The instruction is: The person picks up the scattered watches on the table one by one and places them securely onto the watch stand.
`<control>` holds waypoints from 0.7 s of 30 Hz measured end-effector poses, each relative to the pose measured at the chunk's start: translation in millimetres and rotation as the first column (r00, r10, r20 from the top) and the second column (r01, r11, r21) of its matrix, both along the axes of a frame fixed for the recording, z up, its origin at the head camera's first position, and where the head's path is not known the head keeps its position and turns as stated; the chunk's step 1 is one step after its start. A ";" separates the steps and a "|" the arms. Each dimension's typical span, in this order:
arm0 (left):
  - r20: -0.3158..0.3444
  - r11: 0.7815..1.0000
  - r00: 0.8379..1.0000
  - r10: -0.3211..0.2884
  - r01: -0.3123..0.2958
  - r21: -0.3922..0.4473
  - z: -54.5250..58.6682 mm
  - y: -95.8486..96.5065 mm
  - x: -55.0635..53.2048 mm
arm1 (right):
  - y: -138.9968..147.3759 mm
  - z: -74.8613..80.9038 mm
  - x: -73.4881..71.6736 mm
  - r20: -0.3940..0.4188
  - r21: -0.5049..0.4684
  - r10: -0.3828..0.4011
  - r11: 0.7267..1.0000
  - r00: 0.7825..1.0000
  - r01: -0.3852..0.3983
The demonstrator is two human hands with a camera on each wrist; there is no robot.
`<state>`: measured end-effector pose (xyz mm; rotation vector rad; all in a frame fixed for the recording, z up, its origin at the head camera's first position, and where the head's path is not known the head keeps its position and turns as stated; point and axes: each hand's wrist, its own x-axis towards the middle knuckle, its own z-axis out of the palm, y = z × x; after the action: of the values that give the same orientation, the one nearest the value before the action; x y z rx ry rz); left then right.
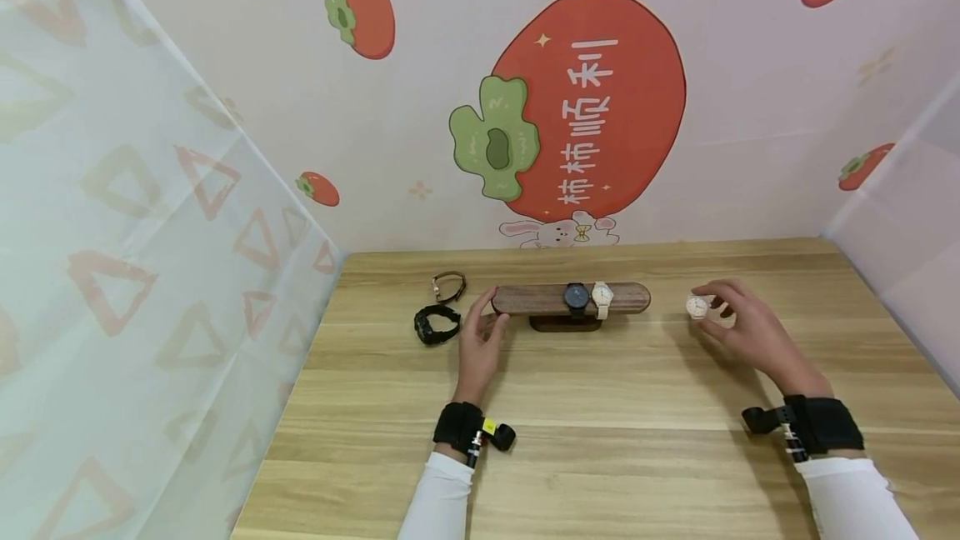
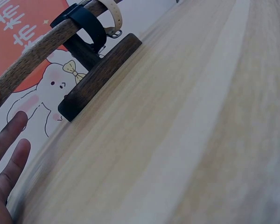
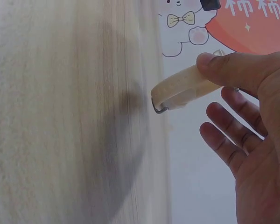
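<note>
A wooden watch stand (image 1: pixel 525 300) has a long rounded bar above a dark base (image 2: pixel 100 79). My left hand (image 1: pixel 480 348) grips the bar's left end between thumb and finger, its other fingers spread loose. On the bar sit a black watch (image 1: pixel 576 297) and, just right of it, a cream-strapped watch (image 1: pixel 602 295). Right of the stand, my right hand (image 1: pixel 746 332) pinches another cream watch (image 1: pixel 697 307) with a pale round dial. In the right wrist view, this watch's closed strap loop (image 3: pixel 177 88) hangs from thumb and finger, over the table, with the remaining fingers free.
Left of the stand lie a thin dark-strapped watch (image 1: pixel 448 286) and a chunky black watch (image 1: pixel 437 325), close to my left hand. The wood-grain table (image 1: pixel 585 440) meets a printed back wall (image 1: pixel 405 148) and side walls left and right.
</note>
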<state>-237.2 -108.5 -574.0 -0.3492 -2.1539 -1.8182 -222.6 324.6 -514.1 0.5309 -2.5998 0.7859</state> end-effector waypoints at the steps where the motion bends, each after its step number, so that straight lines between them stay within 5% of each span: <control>1: 0.000 1.000 1.000 0.000 0.000 0.001 0.0 -0.1 -0.1 | -0.4 -0.2 -0.4 -0.003 -0.004 0.004 1.000 1.000 -0.004; 13: -0.006 1.000 1.000 -0.001 0.001 0.004 -0.4 -0.4 0.9 | -8.4 1.1 2.3 0.118 -0.058 0.009 0.998 0.993 -0.002; 21: 0.000 1.000 1.000 0.005 -0.005 -0.001 -0.4 0.3 0.0 | -17.2 0.9 0.9 0.109 -0.092 0.046 0.995 0.993 -0.036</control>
<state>-237.2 -108.2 -574.4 -0.3433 -2.1539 -1.8148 -221.7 307.4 -513.2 0.5298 -2.6464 0.9669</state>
